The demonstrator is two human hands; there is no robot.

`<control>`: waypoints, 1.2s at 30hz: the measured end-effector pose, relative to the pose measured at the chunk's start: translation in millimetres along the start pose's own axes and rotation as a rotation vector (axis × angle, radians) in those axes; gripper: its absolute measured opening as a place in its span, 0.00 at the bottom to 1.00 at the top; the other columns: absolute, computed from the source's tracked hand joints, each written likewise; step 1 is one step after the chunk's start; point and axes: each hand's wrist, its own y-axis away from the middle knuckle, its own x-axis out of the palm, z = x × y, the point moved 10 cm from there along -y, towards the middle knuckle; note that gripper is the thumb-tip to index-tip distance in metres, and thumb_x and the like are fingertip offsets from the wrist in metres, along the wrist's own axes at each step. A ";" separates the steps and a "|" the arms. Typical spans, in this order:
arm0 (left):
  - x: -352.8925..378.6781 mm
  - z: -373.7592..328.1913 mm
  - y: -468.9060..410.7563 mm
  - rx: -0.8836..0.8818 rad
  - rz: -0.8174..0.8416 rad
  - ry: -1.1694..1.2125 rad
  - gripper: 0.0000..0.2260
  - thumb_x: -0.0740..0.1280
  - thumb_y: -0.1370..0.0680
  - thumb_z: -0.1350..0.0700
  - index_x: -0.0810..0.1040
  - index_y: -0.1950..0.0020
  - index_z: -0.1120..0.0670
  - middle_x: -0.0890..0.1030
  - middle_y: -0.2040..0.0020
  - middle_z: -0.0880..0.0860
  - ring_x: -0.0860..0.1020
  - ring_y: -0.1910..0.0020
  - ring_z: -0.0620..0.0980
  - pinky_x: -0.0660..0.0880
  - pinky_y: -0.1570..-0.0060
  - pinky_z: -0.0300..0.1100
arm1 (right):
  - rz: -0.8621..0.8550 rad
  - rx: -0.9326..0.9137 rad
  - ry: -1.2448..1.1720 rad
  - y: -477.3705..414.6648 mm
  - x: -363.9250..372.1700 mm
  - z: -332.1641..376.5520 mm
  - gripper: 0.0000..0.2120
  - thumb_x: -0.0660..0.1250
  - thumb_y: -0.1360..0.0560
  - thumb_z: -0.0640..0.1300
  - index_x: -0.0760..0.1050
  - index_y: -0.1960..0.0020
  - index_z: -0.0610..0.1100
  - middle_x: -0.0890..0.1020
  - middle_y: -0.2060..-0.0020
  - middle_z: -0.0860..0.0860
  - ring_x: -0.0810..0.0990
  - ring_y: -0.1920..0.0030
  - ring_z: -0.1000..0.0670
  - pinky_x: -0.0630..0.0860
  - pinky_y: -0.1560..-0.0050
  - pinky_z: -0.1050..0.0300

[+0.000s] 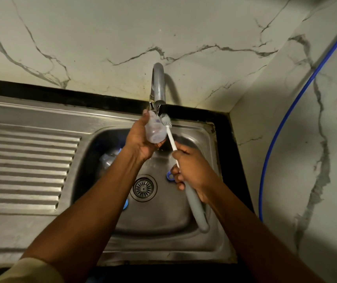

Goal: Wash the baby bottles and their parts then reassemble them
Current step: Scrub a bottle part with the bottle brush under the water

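The drain strainer (pixel 143 187) sits in the sink (pixel 208 137) floor. Behind it, under the tap (pixel 159 86), the left hand (pixel 141 141) holds a baby bottle (pixel 155 130), with the bottle brush (pixel 171 137) head just beside it. The right hand (pixel 191 170) grips the brush right of the strainer. A second bottle (pixel 108 159) lies left of the strainer, the drainboard (pixel 24 166) farther left.

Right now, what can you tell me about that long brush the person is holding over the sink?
The bottle brush is long and slim, with a small white bristle head, a thin white stem and a thicker grey handle that looks like plastic. It slants above the sink, head up under the tap and handle end pointing back toward the person. The right hand grips it about midway. Its bristles seem to touch the upper end of the clear bottle held by the left hand.
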 end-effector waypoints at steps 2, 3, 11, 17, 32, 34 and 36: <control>-13.9 -12.7 -5.4 0.043 -0.072 0.034 0.26 0.65 0.20 0.40 0.71 0.30 0.56 0.80 0.39 0.60 0.81 0.46 0.58 0.81 0.51 0.55 | 0.040 -0.016 0.025 13.1 5.4 -4.1 0.20 0.56 0.15 0.44 0.67 0.25 0.58 0.72 0.70 0.48 0.67 0.79 0.56 0.66 0.80 0.62; -19.2 -16.9 -6.3 0.067 -0.110 0.031 0.25 0.62 0.19 0.39 0.71 0.31 0.57 0.80 0.42 0.60 0.82 0.49 0.58 0.81 0.53 0.54 | 0.053 -0.025 0.033 19.1 8.5 -5.2 0.20 0.56 0.15 0.45 0.66 0.25 0.59 0.71 0.71 0.49 0.67 0.79 0.56 0.66 0.80 0.63; 0.6 -8.7 -2.3 -0.012 0.029 -0.074 0.18 0.74 0.26 0.47 0.78 0.43 0.56 0.82 0.54 0.53 0.80 0.62 0.48 0.81 0.55 0.43 | 0.003 -0.029 0.030 5.5 7.0 -4.2 0.21 0.56 0.16 0.45 0.66 0.25 0.59 0.71 0.71 0.48 0.67 0.78 0.55 0.67 0.79 0.62; -9.6 4.4 2.2 -0.031 -0.040 -0.116 0.22 0.67 0.21 0.42 0.75 0.35 0.57 0.81 0.44 0.59 0.79 0.46 0.56 0.78 0.44 0.51 | -0.031 -0.020 -0.007 -2.5 -0.3 0.1 0.20 0.55 0.16 0.43 0.69 0.26 0.56 0.70 0.71 0.47 0.67 0.79 0.55 0.66 0.79 0.62; 0.5 -24.4 -8.1 0.000 0.043 -0.064 0.20 0.76 0.28 0.47 0.78 0.42 0.56 0.81 0.51 0.55 0.81 0.56 0.53 0.76 0.45 0.47 | 0.019 -0.081 0.079 20.7 11.3 4.9 0.22 0.56 0.16 0.44 0.64 0.24 0.59 0.72 0.71 0.48 0.68 0.80 0.57 0.67 0.80 0.63; -3.3 -14.7 -7.4 -0.010 0.033 -0.134 0.20 0.72 0.25 0.44 0.78 0.40 0.56 0.81 0.50 0.55 0.81 0.55 0.52 0.76 0.47 0.48 | -0.021 -0.088 0.068 13.8 4.1 8.3 0.21 0.56 0.16 0.43 0.66 0.25 0.58 0.71 0.72 0.48 0.68 0.80 0.57 0.67 0.80 0.63; -3.5 -1.3 -1.8 -0.032 0.022 -0.147 0.20 0.67 0.23 0.44 0.77 0.38 0.56 0.81 0.50 0.56 0.80 0.54 0.53 0.76 0.51 0.48 | -0.060 -0.088 0.053 2.4 -4.9 15.4 0.19 0.56 0.16 0.43 0.70 0.27 0.55 0.71 0.72 0.48 0.67 0.79 0.56 0.67 0.80 0.62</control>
